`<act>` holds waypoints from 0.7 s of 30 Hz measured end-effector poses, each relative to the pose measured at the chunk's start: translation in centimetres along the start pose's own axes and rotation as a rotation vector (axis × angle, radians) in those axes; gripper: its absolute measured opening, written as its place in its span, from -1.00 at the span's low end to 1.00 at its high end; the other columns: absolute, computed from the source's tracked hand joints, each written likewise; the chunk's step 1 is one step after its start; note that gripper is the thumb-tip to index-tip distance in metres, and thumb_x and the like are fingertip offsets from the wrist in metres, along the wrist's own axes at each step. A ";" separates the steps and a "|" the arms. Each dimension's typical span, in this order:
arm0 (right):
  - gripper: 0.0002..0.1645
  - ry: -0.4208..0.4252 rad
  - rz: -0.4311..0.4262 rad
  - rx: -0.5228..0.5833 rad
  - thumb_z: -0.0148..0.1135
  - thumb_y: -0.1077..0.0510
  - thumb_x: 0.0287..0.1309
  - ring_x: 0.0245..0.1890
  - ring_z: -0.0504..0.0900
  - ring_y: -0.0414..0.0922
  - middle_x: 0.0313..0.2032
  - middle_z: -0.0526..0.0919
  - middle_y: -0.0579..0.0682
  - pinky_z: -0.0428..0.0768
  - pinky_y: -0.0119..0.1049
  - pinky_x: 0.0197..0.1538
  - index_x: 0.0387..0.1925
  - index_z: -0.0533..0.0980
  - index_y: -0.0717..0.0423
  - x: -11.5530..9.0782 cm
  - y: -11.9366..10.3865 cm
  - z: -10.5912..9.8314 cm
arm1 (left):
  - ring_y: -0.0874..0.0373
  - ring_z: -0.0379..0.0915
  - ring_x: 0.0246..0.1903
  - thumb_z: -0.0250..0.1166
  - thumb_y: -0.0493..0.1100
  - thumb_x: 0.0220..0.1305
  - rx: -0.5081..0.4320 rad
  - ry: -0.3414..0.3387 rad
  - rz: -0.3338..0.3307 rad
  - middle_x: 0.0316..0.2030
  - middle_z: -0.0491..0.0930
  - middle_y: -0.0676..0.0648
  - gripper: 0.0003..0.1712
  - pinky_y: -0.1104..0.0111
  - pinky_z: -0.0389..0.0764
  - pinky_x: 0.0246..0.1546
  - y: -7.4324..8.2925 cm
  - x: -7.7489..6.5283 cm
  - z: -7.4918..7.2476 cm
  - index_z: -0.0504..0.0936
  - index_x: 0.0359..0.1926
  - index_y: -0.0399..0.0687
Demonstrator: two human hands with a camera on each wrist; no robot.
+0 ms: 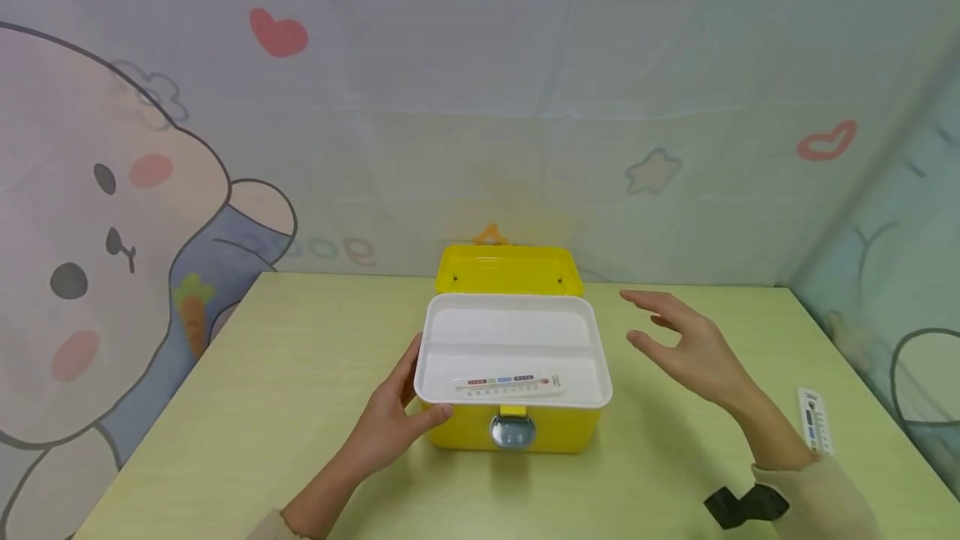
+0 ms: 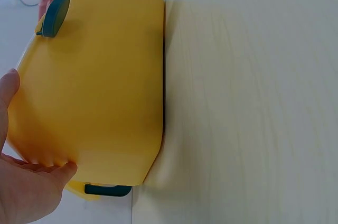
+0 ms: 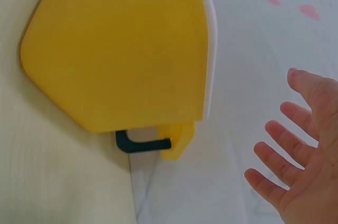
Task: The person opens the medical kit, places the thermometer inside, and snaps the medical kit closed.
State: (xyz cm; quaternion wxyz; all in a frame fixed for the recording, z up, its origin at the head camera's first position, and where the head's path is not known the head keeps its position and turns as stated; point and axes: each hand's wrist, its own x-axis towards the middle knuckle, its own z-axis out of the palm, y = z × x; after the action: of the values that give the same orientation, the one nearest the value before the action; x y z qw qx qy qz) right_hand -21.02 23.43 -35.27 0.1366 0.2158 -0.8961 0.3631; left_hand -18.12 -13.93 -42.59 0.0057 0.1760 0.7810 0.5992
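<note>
A yellow storage box [image 1: 551,432] stands on the table with its yellow lid [image 1: 510,269] raised at the back. The white tray [image 1: 510,323] on its top is split into a back and a front section. A flat thermometer [image 1: 506,386] with a printed scale lies in the front section. At the box's left side, my left hand [image 1: 386,423] holds the front corner, thumb over the tray's front rim and fingers along the side. To the right of the box, my right hand [image 1: 693,352] hovers apart from it, fingers spread and holding nothing.
Another flat thermometer card [image 1: 815,421] lies on the table [image 1: 337,315] at the far right, partly hidden by my right forearm. A round clear latch [image 1: 513,431] sits on the box's front. A printed curtain [image 1: 465,107] hangs behind the table.
</note>
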 end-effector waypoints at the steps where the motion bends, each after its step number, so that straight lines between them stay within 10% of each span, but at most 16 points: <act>1: -0.41 0.001 0.014 -0.002 0.24 0.06 0.13 0.14 0.40 -0.12 0.16 0.44 -0.10 0.46 -0.26 0.13 0.22 0.36 -0.10 -0.1 0.3 -0.1 | 0.04 0.16 0.29 0.39 -0.12 0.05 0.000 0.001 0.002 0.37 0.10 0.03 0.08 0.05 0.20 0.26 0.0 0.0 0.0 -0.13 0.44 0.23; 9: -0.36 0.021 0.069 -0.016 0.22 0.06 0.16 0.10 0.38 -0.19 0.17 0.41 -0.05 0.37 -0.61 0.06 0.28 0.29 -0.13 -1.2 3.5 -0.4 | 0.04 0.16 0.29 0.39 -0.12 0.05 -0.003 -0.005 0.014 0.38 0.08 0.02 0.08 0.06 0.21 0.26 0.0 0.0 0.0 -0.14 0.44 0.20; 21: -0.38 0.084 0.103 -0.044 0.18 0.08 0.19 -0.02 0.39 -0.37 0.11 0.46 0.05 0.39 -0.60 -0.06 0.29 0.28 -0.06 -2.4 7.3 -0.8 | 0.05 0.20 0.27 0.38 -0.13 0.07 -0.013 -0.006 0.006 0.37 0.10 0.05 0.06 0.05 0.22 0.26 0.0 0.0 0.0 -0.12 0.44 0.23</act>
State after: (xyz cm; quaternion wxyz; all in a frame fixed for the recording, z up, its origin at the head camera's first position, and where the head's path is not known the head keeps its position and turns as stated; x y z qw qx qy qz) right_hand -22.43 29.41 -40.02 0.1601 0.1507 -0.9072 0.3586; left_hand -18.11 -13.97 -42.56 0.0072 0.1802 0.7765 0.6037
